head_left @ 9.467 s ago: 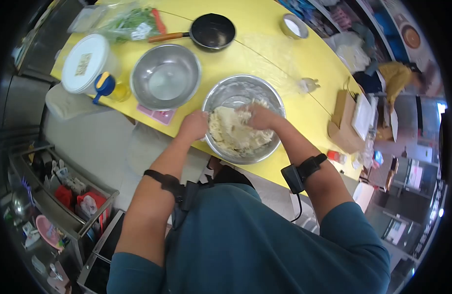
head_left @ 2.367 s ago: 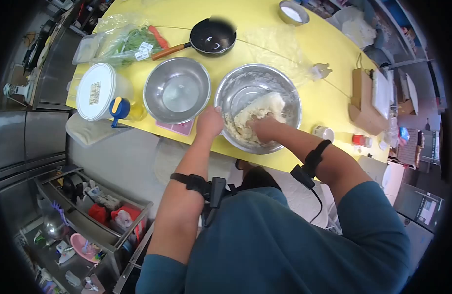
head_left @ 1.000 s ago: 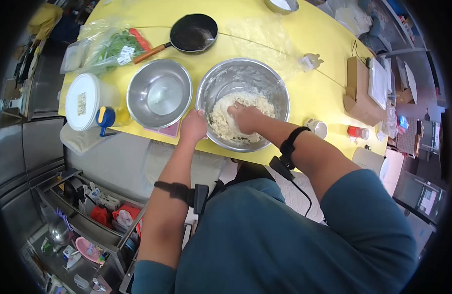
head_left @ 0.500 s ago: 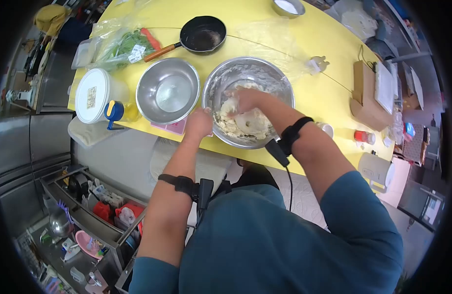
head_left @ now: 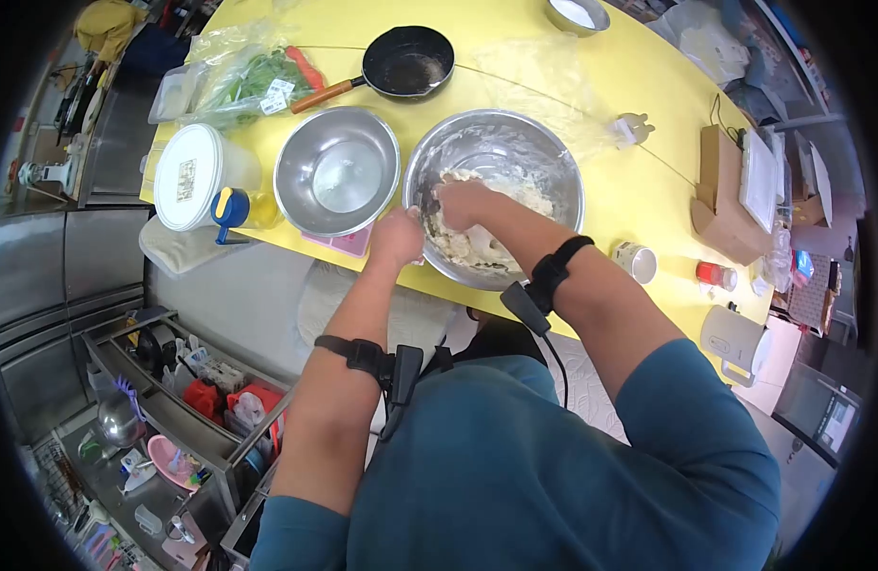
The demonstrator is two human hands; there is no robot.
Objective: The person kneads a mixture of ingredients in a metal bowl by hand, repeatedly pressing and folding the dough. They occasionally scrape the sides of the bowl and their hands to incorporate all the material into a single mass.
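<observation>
A large steel bowl (head_left: 564, 157) with white residue on its wall holds pale, sticky dough (head_left: 486, 249). Inside it, on the left part of the dough, is my right hand (head_left: 463, 205), its fingers curled into the dough. My left hand (head_left: 399, 236) is closed on the left rim of this bowl, with white bits on its fingers. A second steel bowl (head_left: 296, 181) with clear liquid stands just left, partly over a pink item (head_left: 348, 244) at the table edge.
A black pan (head_left: 408, 62) lies behind the bowls on the yellow table (head_left: 648, 200). Bagged greens (head_left: 253, 86), a white tub (head_left: 188, 178) and a blue-lidded jug (head_left: 229, 207) are left. A cup (head_left: 635, 262), red jar (head_left: 716, 276) and carton (head_left: 729, 205) are right.
My right hand has moved left within the bowl, its fingers now more curled into the dough. My left hand stays at the rim. The whole view has shifted slightly.
</observation>
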